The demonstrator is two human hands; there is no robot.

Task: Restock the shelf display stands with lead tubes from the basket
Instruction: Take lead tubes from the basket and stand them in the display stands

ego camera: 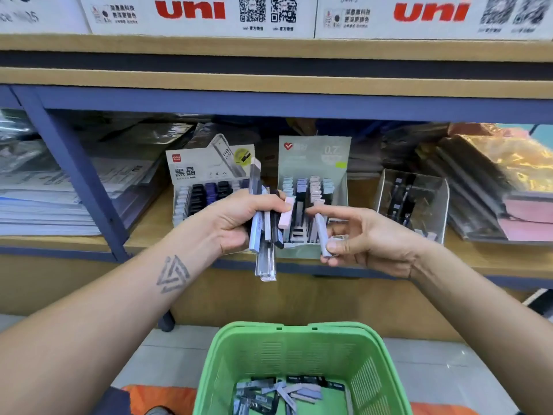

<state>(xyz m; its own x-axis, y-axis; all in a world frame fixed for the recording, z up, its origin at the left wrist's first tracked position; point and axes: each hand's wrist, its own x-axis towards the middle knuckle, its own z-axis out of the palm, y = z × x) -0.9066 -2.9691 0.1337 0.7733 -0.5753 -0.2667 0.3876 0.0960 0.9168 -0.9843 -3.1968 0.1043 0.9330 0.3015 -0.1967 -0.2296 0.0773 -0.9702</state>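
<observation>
1. The shelf (155,226) ran across the middle of the frame, with white boxes (203,13) along the top edge.
2. The green basket (227,363) sat at the bottom centre, loose lead tubes (302,393) lying on its floor.
3. Three display stands stood on the shelf at frame centre: the grey stand (206,169) to the left, the pale green stand (314,157) in the middle, the clear stand (431,187) to the right.
4. The left hand (236,223), left of centre, had its fingers curled round a bunch of tubes (264,235) held upright in front of the stands.
5. The right hand (365,238), right of centre, pinched a single lilac tube (322,233) between thumb and fingers, forefinger stretched toward the bunch.
</observation>
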